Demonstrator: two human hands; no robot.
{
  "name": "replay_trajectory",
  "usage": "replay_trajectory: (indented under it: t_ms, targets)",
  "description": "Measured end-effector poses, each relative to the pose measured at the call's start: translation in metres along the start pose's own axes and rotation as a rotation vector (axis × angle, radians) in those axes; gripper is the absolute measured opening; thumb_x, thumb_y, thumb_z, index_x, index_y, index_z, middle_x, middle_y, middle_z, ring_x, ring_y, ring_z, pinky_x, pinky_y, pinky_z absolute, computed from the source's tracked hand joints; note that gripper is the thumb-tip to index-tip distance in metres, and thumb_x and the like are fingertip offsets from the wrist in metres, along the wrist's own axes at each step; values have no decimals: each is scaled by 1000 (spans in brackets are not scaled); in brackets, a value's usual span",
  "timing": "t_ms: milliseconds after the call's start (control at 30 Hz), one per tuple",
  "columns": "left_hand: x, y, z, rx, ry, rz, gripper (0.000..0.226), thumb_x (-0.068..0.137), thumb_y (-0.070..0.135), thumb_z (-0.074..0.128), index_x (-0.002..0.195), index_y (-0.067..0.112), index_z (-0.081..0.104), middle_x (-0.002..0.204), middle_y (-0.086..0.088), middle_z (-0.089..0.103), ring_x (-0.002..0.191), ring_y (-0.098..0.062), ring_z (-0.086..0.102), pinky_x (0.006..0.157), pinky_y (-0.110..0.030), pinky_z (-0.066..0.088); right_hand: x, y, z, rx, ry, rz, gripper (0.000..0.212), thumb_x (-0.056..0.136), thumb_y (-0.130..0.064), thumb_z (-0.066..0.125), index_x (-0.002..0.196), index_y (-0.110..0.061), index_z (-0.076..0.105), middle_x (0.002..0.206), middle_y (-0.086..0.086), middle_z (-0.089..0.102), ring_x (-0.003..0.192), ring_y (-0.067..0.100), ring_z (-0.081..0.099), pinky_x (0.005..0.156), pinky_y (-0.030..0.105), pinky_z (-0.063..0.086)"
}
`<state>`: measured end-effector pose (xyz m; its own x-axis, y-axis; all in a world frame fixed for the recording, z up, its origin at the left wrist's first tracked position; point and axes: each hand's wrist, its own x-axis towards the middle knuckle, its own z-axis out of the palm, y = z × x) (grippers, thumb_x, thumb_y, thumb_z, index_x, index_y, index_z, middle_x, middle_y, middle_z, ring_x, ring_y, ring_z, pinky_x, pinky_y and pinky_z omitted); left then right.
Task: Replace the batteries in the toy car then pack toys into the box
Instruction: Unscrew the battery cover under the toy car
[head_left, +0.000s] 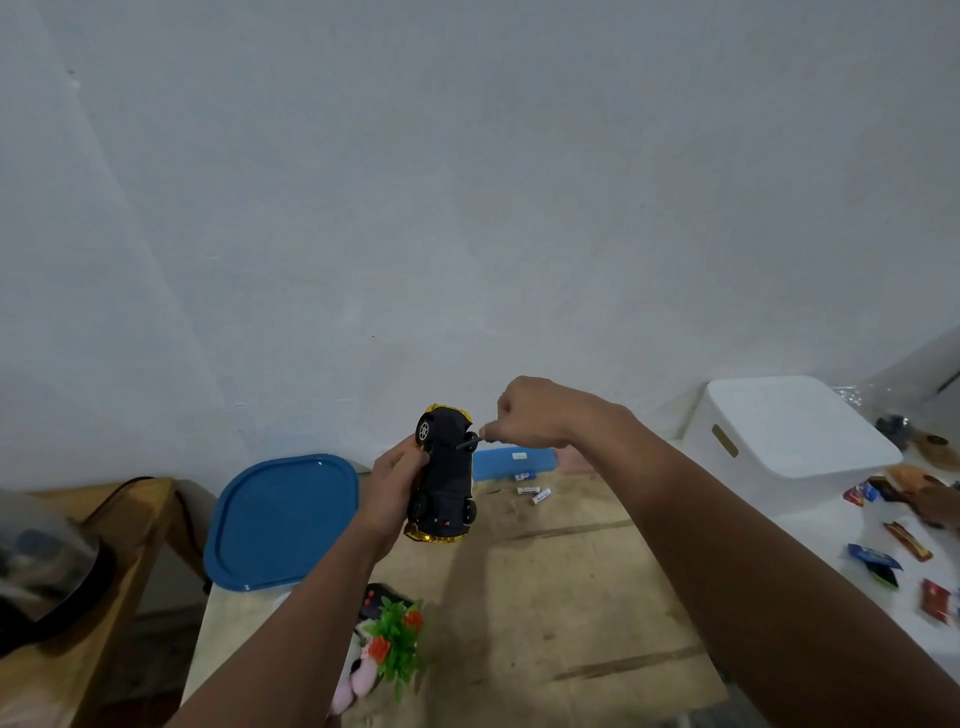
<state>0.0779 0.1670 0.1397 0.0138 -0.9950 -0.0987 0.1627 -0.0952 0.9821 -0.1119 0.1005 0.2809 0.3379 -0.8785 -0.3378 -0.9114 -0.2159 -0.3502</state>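
Above the desk (571, 597) middle, the left hand (392, 486) grips the upturned toy car (445, 478) while the right hand (524, 413) pinches a screwdriver (467, 443) at its belly. Batteries (535, 493) wait near the far edge; packing hasn't started.

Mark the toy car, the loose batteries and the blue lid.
toy car (445, 480), head view, black underside.
loose batteries (535, 492), head view, middle of the group lying on the table.
blue lid (283, 519), head view, flat centre.

Pale wall (467, 182), wooden table (571, 597)
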Motion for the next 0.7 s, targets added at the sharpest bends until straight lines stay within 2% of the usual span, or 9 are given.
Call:
replay_trajectory:
  t_ms: [33,167,267,367,433,500,533,600,700]
  targets:
    - [0,0,0,-4,-1,-5,37,91,33,50,112,16,76,103,-15,74,95,-30,68,88,-51,55,0,0,0,-2,-1,-1,47,86,-48,67,82,-1,62,78,15,60,61,20,49,56,28,38]
    - [-2,0,0,-10,3,-41,44,83,44,55,110,14,75,102,-13,74,94,-30,68,86,-50,54,1,2,2,-2,18,-5,46,85,-51,66,68,-9,57,61,2,48,53,19,42,52,25,32]
    - [-2,-2,1,-24,9,-67,49,82,45,56,111,8,71,100,-15,72,94,-32,66,84,-48,53,2,5,3,-2,1,-26,35,85,-45,70,85,-11,65,83,1,63,69,17,56,57,26,39]
    - [-2,-3,1,-69,8,-108,52,85,46,58,117,7,69,112,-31,69,98,-35,67,91,-58,54,3,5,3,11,-5,-51,28,84,-43,72,89,-16,64,97,0,67,85,18,62,62,28,43]
    - [-2,-2,3,-89,5,-138,53,86,47,59,119,8,71,117,-31,69,100,-37,68,96,-62,53,3,4,3,16,-7,-47,37,84,-46,71,84,-10,67,81,0,61,74,18,57,60,28,40]
    - [-2,-1,4,-106,20,-168,61,79,50,62,118,4,70,107,-24,72,98,-35,67,91,-56,53,3,4,3,32,6,-17,49,86,-49,67,74,-1,65,60,0,45,56,18,42,54,28,32]
    - [-2,0,5,-115,29,-181,65,76,49,62,117,0,68,103,-20,71,96,-33,66,89,-52,52,4,3,2,31,9,-4,50,87,-48,66,75,1,68,57,0,44,53,18,40,52,27,31]
    - [-1,0,5,-137,40,-198,61,79,44,60,117,-4,65,100,-18,69,94,-32,64,86,-47,50,5,3,2,7,-3,-14,43,88,-45,67,87,-2,72,69,1,59,60,18,53,55,27,39]
    - [-1,-1,6,-163,61,-215,36,97,31,51,114,5,69,100,-18,70,94,-32,65,85,-45,51,7,2,3,-11,-18,-36,38,84,-43,72,93,-6,72,95,10,71,85,23,66,66,31,47]
